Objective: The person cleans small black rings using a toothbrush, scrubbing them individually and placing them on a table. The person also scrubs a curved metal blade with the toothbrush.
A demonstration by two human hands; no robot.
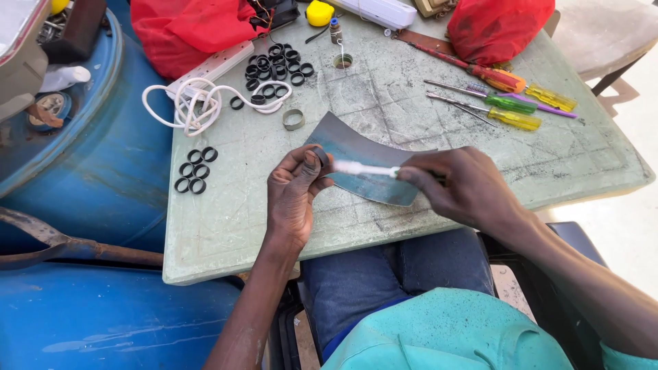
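My left hand [293,194] pinches a small black rubber ring [319,157] between thumb and fingers, just above the table. My right hand [460,185] grips a thin white stick [363,168] whose tip touches the ring. Under both lies a curved grey metal sheet [367,164] on the pale green table [226,219]. Several black rings [194,170] lie in a small cluster left of my left hand, and a bigger pile of rings [275,68] sits farther back.
A white coiled cord [192,103] and power strip lie at the back left. Screwdrivers [507,103] with coloured handles rest at the right. Red bags [185,31] stand at the far edge. Blue drums [82,171] flank the table's left side. A metal band [293,119] lies mid-table.
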